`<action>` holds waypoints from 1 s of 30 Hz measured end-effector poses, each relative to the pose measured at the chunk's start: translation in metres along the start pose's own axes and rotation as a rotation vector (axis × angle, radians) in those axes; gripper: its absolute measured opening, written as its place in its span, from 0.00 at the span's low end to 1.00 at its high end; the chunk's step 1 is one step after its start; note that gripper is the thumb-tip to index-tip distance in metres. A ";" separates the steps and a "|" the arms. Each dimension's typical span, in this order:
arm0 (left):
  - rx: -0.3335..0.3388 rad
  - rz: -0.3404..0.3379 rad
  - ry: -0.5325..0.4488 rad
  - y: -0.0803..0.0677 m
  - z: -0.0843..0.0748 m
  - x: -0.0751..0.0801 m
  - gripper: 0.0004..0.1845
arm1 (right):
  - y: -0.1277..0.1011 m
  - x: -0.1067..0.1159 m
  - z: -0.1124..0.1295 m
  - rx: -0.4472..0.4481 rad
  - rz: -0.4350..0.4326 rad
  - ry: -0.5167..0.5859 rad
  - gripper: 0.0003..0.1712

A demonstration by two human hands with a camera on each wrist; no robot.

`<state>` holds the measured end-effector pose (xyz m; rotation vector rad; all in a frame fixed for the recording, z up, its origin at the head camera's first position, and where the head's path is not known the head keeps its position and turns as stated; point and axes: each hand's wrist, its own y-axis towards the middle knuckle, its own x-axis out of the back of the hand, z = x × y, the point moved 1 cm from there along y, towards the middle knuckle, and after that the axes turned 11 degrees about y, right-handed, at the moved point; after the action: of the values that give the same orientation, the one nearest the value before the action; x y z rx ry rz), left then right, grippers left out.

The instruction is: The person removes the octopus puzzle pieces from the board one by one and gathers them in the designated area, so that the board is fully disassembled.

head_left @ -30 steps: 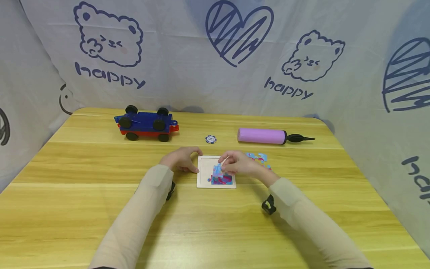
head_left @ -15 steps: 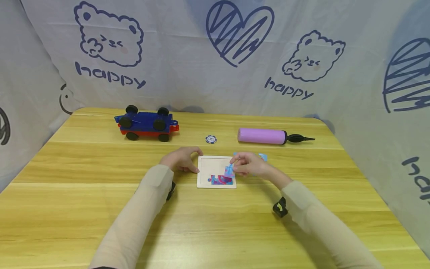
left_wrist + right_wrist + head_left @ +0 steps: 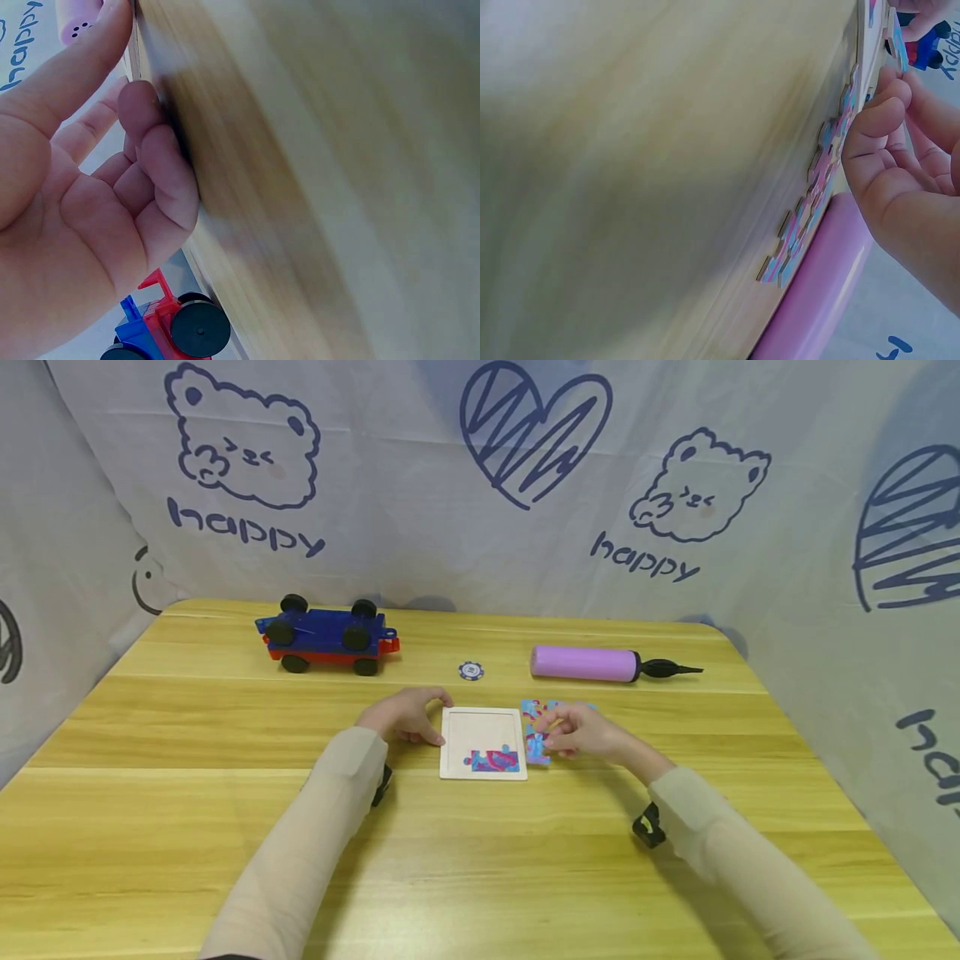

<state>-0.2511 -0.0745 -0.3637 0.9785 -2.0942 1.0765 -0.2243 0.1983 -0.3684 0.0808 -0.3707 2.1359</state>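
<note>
The head camera is looking down across the whole bench [image 3: 187, 827]. Both wrist cameras are sitting very close, skimming its surface sideways; each is sharing the pink pump [image 3: 583, 662] with the head view.

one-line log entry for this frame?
left hand: steadies puzzle tray | right hand: on loose puzzle pieces beside tray | tray: partly filled

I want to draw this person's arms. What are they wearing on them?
Both arms have long, snug beige sleeves reaching to the wrists. A small black device is strapped under each wrist, left and right. The left hand and right hand are bare, without gloves.
</note>
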 end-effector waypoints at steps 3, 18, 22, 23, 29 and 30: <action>0.004 0.005 -0.003 0.000 0.000 0.000 0.30 | 0.000 0.001 -0.001 -0.008 0.004 -0.020 0.11; 0.022 0.012 0.016 0.001 0.000 0.000 0.30 | 0.002 -0.003 -0.003 -0.054 -0.018 -0.133 0.07; 0.023 0.012 0.012 0.001 0.000 0.000 0.30 | 0.002 -0.005 -0.001 -0.060 -0.029 -0.172 0.06; 0.023 0.012 0.009 0.001 0.000 0.000 0.30 | 0.002 -0.006 0.000 -0.060 -0.029 -0.179 0.06; 0.011 0.005 0.002 0.001 0.001 0.000 0.30 | 0.001 -0.008 0.002 -0.091 -0.041 -0.169 0.06; 0.010 0.004 0.001 0.001 0.001 0.000 0.30 | 0.001 -0.008 0.002 -0.100 -0.044 -0.164 0.07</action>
<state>-0.2519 -0.0744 -0.3647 0.9789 -2.0928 1.0899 -0.2213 0.1907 -0.3681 0.2058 -0.5661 2.0693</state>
